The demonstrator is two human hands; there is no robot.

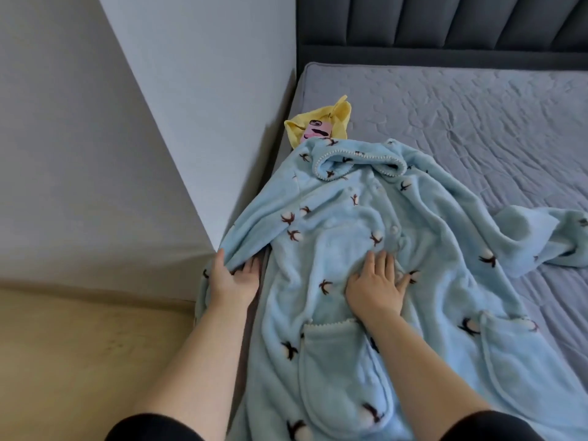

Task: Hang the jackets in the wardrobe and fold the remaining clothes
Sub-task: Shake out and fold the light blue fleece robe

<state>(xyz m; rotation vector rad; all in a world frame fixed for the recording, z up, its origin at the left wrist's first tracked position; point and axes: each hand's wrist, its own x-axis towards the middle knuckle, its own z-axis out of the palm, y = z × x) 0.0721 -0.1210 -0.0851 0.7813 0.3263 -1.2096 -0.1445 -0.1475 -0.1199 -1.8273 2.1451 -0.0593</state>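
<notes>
A light blue fleece robe [350, 218] with dark cotton-flower prints lies spread front-up on the bed, collar toward the headboard, two pockets near me. My left hand [234, 276] grips the end of its left sleeve at the bed's left edge, thumb over the fabric. My right hand [377, 283] presses flat on the robe's middle with fingers spread. The right sleeve trails off toward the right. A yellow garment [337, 114] with a pink print pokes out from beyond the collar.
The grey quilted mattress [461, 116] stretches to the right and back, ending at a dark padded headboard [445, 23]. A white wall corner [197, 122] stands tight against the bed's left side. Beige floor [79, 345] lies at lower left.
</notes>
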